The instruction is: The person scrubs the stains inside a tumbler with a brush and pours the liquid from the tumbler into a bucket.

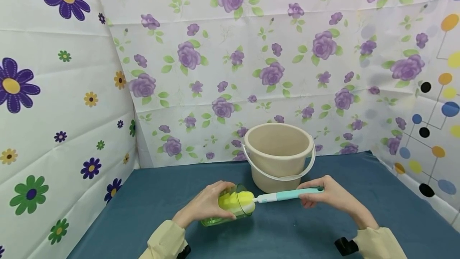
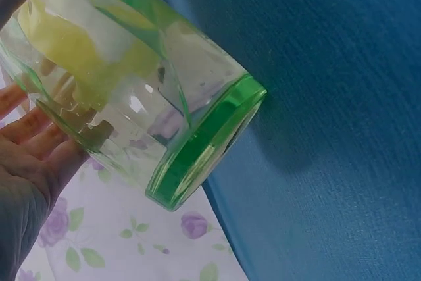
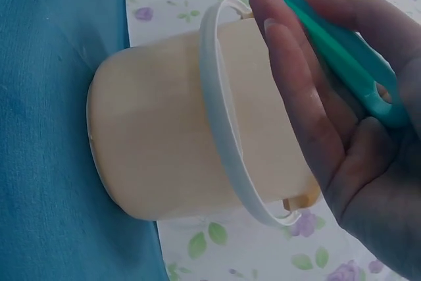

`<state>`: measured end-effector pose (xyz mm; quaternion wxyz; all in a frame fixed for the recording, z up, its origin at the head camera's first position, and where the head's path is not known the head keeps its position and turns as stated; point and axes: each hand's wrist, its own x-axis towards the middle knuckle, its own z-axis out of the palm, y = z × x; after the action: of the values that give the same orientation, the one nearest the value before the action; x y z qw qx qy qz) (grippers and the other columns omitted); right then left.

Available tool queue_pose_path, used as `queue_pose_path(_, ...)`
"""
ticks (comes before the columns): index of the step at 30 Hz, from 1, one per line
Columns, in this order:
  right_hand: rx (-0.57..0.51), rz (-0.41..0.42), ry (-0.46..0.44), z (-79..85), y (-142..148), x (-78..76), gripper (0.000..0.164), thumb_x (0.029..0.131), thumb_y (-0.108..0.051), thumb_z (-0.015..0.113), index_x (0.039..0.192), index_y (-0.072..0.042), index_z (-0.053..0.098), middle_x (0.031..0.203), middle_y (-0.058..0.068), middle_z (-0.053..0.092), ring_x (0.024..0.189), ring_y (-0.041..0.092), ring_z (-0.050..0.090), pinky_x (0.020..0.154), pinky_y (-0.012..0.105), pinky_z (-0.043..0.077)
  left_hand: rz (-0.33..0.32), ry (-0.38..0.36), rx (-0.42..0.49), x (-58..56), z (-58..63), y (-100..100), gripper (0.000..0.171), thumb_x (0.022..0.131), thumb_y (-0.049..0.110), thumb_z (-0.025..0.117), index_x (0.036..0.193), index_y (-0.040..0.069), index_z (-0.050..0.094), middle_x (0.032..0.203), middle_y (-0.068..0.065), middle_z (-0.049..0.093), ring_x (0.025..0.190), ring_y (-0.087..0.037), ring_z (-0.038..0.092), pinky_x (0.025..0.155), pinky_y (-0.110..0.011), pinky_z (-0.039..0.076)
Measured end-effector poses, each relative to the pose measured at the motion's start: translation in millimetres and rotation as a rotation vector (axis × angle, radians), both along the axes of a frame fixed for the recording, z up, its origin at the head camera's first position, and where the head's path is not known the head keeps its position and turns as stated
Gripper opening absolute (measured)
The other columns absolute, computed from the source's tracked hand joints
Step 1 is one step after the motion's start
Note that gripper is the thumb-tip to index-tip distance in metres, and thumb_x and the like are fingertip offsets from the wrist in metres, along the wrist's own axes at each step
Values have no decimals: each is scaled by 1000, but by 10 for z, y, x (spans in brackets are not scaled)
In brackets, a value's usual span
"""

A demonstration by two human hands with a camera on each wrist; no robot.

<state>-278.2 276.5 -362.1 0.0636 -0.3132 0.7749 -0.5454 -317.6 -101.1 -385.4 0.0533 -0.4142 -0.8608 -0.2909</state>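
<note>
My left hand (image 1: 206,204) grips a clear, green-tinted cup (image 2: 204,143), tilted on its side with its mouth toward the right. Its thick green base shows in the left wrist view. Inside the mouth sits the yellow and white sponge head (image 1: 246,200) of a cup brush. My right hand (image 1: 328,193) pinches the brush's teal handle (image 1: 292,194) near its far end, thumb and fingers around it. The handle's looped tip (image 3: 388,106) lies against the palm in the right wrist view. Part of the sponge is hidden behind the left fingers.
A beige bucket (image 1: 267,163) with a white carrying handle (image 3: 223,110) stands just behind the brush, near the back wall. Dark blue cloth (image 1: 172,183) covers the table. Flower-patterned sheets (image 1: 215,91) enclose the back and left, and a dotted one hangs at the right.
</note>
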Motion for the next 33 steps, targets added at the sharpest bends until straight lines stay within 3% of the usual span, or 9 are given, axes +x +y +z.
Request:
queue_pose_path(8, 12, -8, -11, 38, -34, 27, 25, 87, -3, 59, 109, 9, 60, 78, 18, 64, 66, 38, 61, 57, 45, 50, 6, 7, -5, -4, -8, -2, 75, 66, 53, 74, 126, 16, 49, 106, 6, 51, 92, -10, 50, 75, -29, 45)
queue_pose_path(16, -32, -27, 57, 180, -175, 157, 21, 87, 2, 58, 104, 13, 61, 79, 23, 63, 65, 39, 61, 57, 44, 50, 11, 4, -5, -5, -2, -8, 75, 66, 53, 73, 127, 17, 49, 108, 6, 51, 95, -10, 50, 76, -31, 45)
queue_pose_path(19, -31, -54, 74, 209, -201, 184, 21, 86, 1, 59, 103, 12, 62, 79, 22, 63, 65, 33, 62, 57, 44, 50, 11, 2, -2, -5, 0, -12, 75, 66, 53, 74, 127, 17, 49, 110, 6, 51, 96, -10, 50, 77, -31, 44)
queue_pose_path(24, -9, -93, 66, 221, -187, 191, 21, 86, -3, 60, 102, 11, 63, 77, 20, 64, 64, 36, 61, 57, 43, 50, 11, 0, 2, -11, 6, -9, 75, 66, 54, 74, 126, 17, 49, 112, 6, 51, 97, -10, 50, 78, -31, 44)
queue_pose_path(33, -9, -38, 68, 207, -208, 187, 19, 86, 0, 59, 101, 11, 63, 73, 17, 64, 60, 34, 62, 53, 44, 50, -3, 6, -6, -4, -5, 3, 75, 66, 55, 72, 126, 16, 50, 110, 5, 52, 97, -11, 50, 78, -32, 44)
